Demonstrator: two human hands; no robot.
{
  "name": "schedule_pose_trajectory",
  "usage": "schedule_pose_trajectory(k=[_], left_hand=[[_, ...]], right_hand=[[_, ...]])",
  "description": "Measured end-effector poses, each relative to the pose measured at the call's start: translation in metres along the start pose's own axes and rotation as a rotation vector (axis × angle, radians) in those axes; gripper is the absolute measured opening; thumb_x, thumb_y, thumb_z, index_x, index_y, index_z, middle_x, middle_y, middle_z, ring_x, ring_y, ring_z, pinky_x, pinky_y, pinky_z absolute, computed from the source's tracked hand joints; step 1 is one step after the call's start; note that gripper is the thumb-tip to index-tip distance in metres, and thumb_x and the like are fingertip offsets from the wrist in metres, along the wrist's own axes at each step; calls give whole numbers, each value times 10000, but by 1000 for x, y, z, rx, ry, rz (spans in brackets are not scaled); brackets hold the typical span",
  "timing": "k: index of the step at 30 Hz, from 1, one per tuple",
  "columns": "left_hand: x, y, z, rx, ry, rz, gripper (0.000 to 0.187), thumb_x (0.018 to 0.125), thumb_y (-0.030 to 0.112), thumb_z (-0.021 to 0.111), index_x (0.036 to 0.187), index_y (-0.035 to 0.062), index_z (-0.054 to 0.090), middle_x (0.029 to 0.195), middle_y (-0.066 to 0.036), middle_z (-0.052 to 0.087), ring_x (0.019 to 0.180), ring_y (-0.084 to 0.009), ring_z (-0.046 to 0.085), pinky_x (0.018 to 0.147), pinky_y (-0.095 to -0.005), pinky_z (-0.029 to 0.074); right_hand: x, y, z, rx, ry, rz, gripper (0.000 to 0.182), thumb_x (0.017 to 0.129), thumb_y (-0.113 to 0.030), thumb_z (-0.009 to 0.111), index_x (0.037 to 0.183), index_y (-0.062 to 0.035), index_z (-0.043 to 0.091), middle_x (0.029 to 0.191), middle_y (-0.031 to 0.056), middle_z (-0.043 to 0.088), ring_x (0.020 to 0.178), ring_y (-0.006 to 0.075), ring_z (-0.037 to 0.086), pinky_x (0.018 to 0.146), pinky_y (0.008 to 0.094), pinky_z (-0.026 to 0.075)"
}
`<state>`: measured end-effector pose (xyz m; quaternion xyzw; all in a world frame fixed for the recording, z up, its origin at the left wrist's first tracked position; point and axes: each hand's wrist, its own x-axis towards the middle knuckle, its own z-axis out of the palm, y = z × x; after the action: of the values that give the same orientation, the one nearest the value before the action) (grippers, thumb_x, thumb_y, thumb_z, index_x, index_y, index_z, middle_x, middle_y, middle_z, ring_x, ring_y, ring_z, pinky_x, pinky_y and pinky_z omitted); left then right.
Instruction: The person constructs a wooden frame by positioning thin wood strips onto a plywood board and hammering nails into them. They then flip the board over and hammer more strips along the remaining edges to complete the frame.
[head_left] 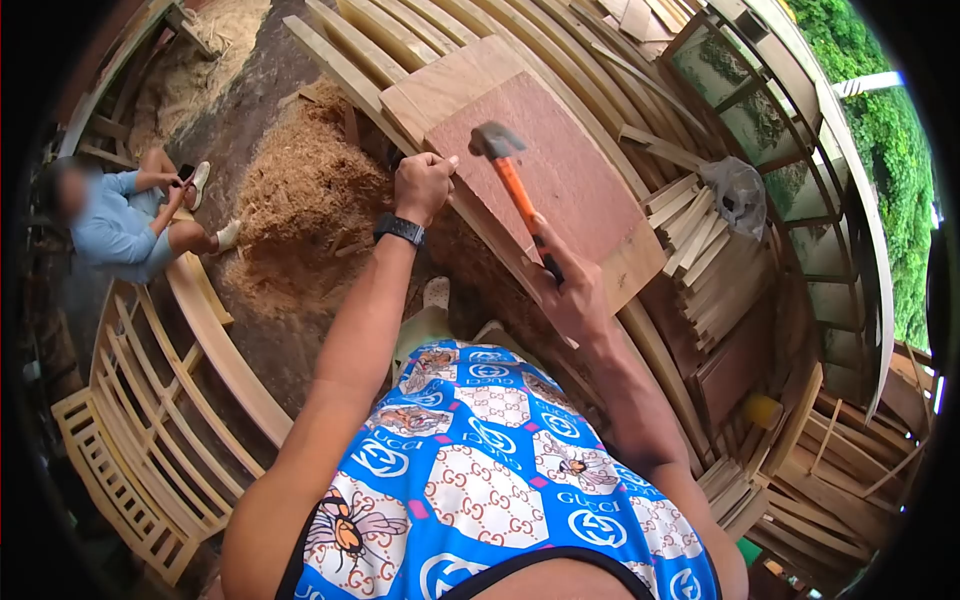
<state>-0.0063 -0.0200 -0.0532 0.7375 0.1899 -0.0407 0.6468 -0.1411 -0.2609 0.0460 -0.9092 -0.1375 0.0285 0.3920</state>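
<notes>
My right hand point(572, 285) is wrapped round the orange and black handle of a claw hammer point(515, 195). The hammer's dark head, slightly blurred, is over a reddish-brown plywood sheet point(565, 165). That sheet lies on a larger, paler board point(450, 85), whose corners show beyond it. At the near left edge of the sheet is my left hand point(425, 187), wearing a black watch point(400, 229). Its fingers are curled, with thumb and forefinger together at the edge; what they pinch, if anything, is too small to see.
Long timber pieces point(490, 30) extend under and beyond the boards. Sawdust point(310, 180) is heaped on the floor to the left, near a seated person point(120, 220) holding a phone. A slatted wooden frame point(150, 400) stands lower left. Stacked sticks point(690, 225) and a plastic bag point(738, 195) are on the right.
</notes>
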Motion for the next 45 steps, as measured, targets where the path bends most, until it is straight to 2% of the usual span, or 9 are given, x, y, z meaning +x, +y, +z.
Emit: schedule_pose_trajectory(k=[6,11,17,21,27,31,33,37,45], left_hand=[[0,0,10,-126,-55,-36,295,959,200,735,748,1,681,611,-66,664,504,-137,629,484,-299,519],[3,3,16,-5,-39,4,333,942,255,754,744,-6,693,609,-89,679,540,-190,671,528,-355,534],[-6,5,24,659,223,355,290,909,353,754,872,66,749,781,-169,732,747,-358,727,668,-484,539],[-6,55,58,439,-64,454,186,958,204,725,885,34,738,712,-122,717,628,-203,677,619,-377,526],[-24,125,184,264,-653,789,195,965,185,712,949,-9,725,787,-99,714,697,-147,643,656,-320,526],[-25,126,308,419,-903,1120,190,937,170,668,980,-2,734,927,-210,739,859,-384,716,772,-446,559],[-21,129,363,456,-926,1190,148,890,99,608,921,4,717,962,-235,728,1006,-442,667,891,-510,537],[34,110,491,647,-726,1463,136,822,13,570,843,4,704,922,-270,718,921,-475,686,804,-546,554],[88,103,552,1118,-806,1032,752,753,210,832,1441,58,570,1389,-253,645,1309,-393,616,1098,-459,511]], right_hand=[[-11,11,8,76,249,-223,612,942,-8,660,1531,-91,517,1138,262,715,953,424,723,822,472,570],[2,15,-22,-176,-92,120,602,963,-38,650,1540,-151,518,1221,250,717,1006,421,723,886,470,574],[-65,39,-32,49,160,312,670,941,-63,703,1568,-152,482,1206,263,714,1070,409,715,909,463,567],[-109,43,-27,165,184,453,696,937,-132,731,1578,-109,460,770,132,621,671,207,602,683,362,524],[-138,34,8,310,273,581,677,936,-182,746,1548,-69,479,875,232,698,805,366,718,797,396,557],[-156,34,16,386,375,479,679,924,-190,749,1541,-77,490,977,245,735,895,430,732,844,416,569],[-167,38,15,281,393,465,646,911,-143,737,1518,-74,528,895,187,743,693,289,705,695,355,551],[-211,49,-7,346,445,530,594,888,-147,753,1454,-63,594,862,182,737,704,303,727,693,356,565],[-285,62,-39,425,547,740,628,931,-225,748,1505,-88,532,1011,242,743,954,407,756,849,418,588]])
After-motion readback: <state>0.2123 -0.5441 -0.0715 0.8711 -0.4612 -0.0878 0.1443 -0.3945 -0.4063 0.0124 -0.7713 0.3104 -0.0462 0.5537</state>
